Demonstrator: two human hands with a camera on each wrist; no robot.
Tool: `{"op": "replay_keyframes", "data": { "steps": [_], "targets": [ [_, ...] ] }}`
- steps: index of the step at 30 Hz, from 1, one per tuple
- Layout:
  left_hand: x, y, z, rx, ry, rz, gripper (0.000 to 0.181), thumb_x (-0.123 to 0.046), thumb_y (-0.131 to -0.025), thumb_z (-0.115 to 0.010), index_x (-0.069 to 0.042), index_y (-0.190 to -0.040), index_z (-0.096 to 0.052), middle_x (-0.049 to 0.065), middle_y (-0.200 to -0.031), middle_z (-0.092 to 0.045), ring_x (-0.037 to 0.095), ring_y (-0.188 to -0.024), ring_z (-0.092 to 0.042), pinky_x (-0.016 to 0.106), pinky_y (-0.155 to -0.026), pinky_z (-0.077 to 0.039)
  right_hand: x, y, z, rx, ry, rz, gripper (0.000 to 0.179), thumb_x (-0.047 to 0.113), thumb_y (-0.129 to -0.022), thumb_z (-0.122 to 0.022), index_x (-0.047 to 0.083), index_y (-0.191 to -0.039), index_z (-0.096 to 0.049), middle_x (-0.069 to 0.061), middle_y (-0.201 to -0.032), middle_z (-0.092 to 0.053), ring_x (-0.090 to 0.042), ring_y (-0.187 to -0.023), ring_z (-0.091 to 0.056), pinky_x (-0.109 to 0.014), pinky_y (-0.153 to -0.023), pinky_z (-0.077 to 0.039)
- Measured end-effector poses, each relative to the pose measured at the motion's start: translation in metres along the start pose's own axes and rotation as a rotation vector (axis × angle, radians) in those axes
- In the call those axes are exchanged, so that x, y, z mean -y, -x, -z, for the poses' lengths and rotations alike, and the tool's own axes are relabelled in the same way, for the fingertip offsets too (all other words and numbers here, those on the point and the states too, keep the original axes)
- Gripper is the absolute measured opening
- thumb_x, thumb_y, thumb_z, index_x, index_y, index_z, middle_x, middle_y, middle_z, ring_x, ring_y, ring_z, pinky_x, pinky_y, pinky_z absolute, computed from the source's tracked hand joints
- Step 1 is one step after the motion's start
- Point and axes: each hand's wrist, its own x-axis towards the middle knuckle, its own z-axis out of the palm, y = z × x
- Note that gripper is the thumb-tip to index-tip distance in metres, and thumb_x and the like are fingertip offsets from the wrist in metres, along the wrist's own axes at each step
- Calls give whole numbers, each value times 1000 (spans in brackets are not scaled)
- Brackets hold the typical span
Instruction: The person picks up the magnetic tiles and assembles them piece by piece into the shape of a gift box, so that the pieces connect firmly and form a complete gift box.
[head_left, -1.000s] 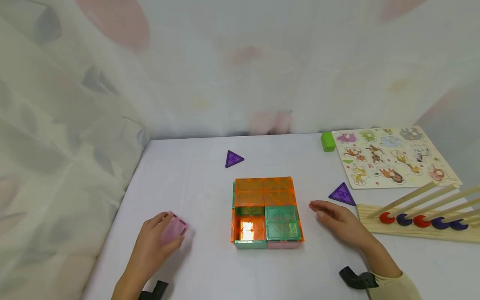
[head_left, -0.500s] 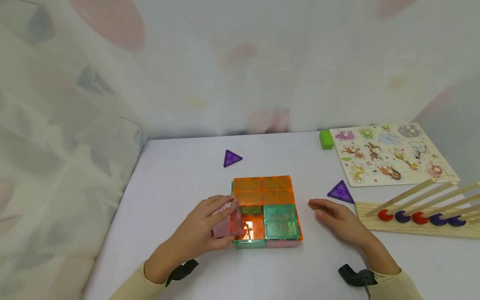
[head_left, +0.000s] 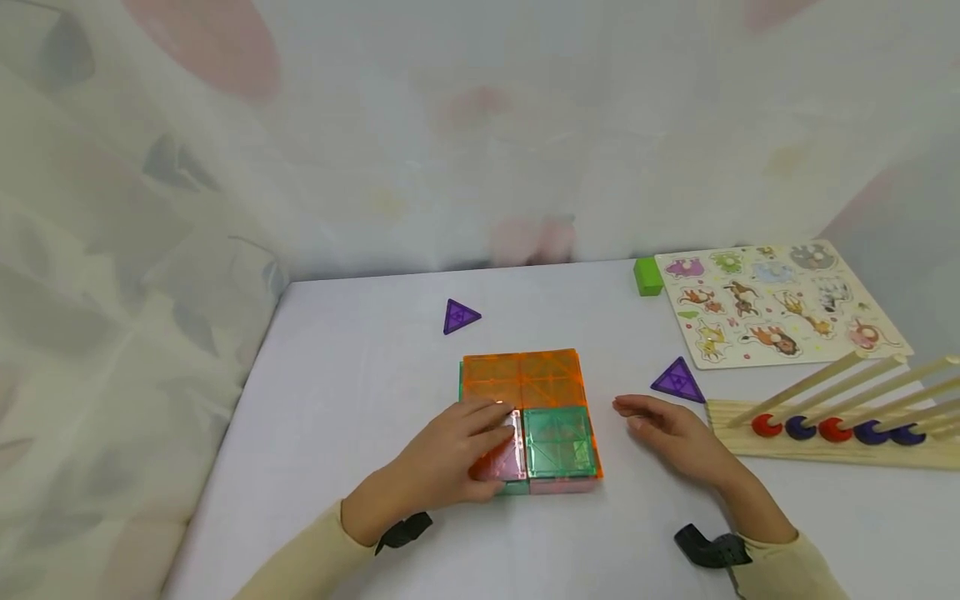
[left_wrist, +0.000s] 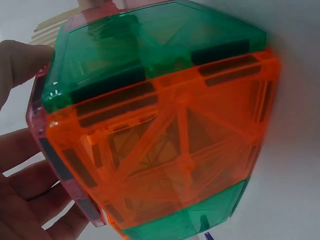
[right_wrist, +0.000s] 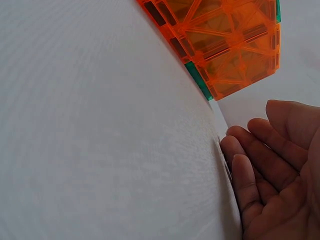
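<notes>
In the head view a low box of see-through magnetic tiles stands on the table, with orange tiles (head_left: 521, 377) and a green tile (head_left: 561, 442) on top. My left hand (head_left: 442, 458) holds a pink magnetic tile (head_left: 510, 454) flat over the box's front left quarter, fingers on its far part and thumb at the near edge. The left wrist view shows the pink tile (left_wrist: 65, 172) lying along the top of the box's orange side (left_wrist: 195, 140). My right hand (head_left: 678, 437) rests on the table right of the box, fingers relaxed, holding nothing.
One purple triangle tile (head_left: 459, 317) lies behind the box, another purple triangle (head_left: 678, 381) beyond the right hand. At right are a wooden peg rack (head_left: 731, 437) with red and blue discs, an animal puzzle board (head_left: 780, 312) and a green block (head_left: 648, 277).
My left hand has carried the pink tile from the table's left side rightward onto the box, covering its opening. The right hand has stayed in place.
</notes>
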Motion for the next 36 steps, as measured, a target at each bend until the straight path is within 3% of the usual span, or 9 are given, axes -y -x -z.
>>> {"op": "replay_keyframes", "data": {
  "steps": [7, 15, 24, 26, 28, 31, 32, 34, 36],
  "targets": [
    [1, -4, -2, -21, 23, -69, 45, -36, -76, -78, -10, -112, -72, 1, -124, -66, 20, -117, -55, 32, -104, -46, 1, 0, 0, -5, 19, -5, 36, 22, -100, -52, 9, -133, -55, -10, -131, -61, -24, -119, -59, -13, -92, -47],
    [6, 4, -5, -63, 152, -52, 50, -37, -72, -83, -9, -112, -70, 4, -127, -62, 23, -122, -51, 34, -102, -48, 0, 0, 0, 1, 13, -6, 37, 22, -100, -52, 9, -134, -54, -10, -131, -61, -27, -120, -58, -13, -93, -46],
    [12, 19, -11, -178, 264, -27, 44, -36, -67, -85, -13, -102, -72, 4, -128, -60, 22, -124, -47, 31, -101, -47, 2, -1, -2, 1, 32, -15, 36, 24, -100, -52, 10, -133, -55, -9, -132, -61, -26, -121, -57, -13, -93, -46],
    [14, 27, -13, -234, 312, 46, 46, -35, -67, -85, -12, -105, -71, 4, -127, -60, 22, -124, -47, 31, -101, -47, 6, -1, -2, 11, 62, -23, 37, 25, -100, -52, 10, -133, -56, -8, -132, -61, -26, -121, -57, -15, -94, -47],
    [18, 38, -18, -314, 382, 163, 44, -29, -72, -84, -9, -108, -71, 4, -124, -61, 22, -121, -50, 30, -101, -47, 10, 0, 0, 9, 125, -30, 37, 28, -99, -53, 11, -132, -57, -6, -131, -62, -25, -119, -58, -17, -93, -48],
    [33, 57, -30, -440, 562, 416, 31, -15, -81, -77, -4, -109, -70, 6, -116, -65, 20, -111, -58, 26, -93, -51, 20, 1, 8, -45, 267, -45, 37, 30, -99, -54, 11, -130, -58, -7, -125, -65, -24, -107, -63, -25, -86, -53],
    [40, 63, -34, -477, 664, 525, 26, -13, -85, -73, -2, -108, -69, 6, -112, -67, 19, -106, -61, 26, -90, -52, 23, 1, 11, -83, 323, -49, 37, 29, -98, -55, 10, -130, -59, -7, -121, -66, -24, -103, -63, -29, -83, -54],
    [56, 75, -43, -572, 957, 750, 15, -11, -91, -66, 0, -101, -68, 6, -101, -68, 17, -94, -64, 23, -81, -55, 29, 1, 18, -160, 436, -55, 37, 25, -97, -57, 6, -129, -59, -14, -121, -64, -30, -104, -61, -41, -85, -53],
    [72, 85, -49, -701, 1285, 911, 14, -13, -95, -60, -1, -93, -65, 5, -90, -65, 14, -83, -63, 21, -72, -55, 32, -1, 24, -222, 530, -87, 40, 21, -95, -59, 2, -130, -56, -22, -126, -57, -40, -108, -55, -55, -87, -49]
  ]
}}
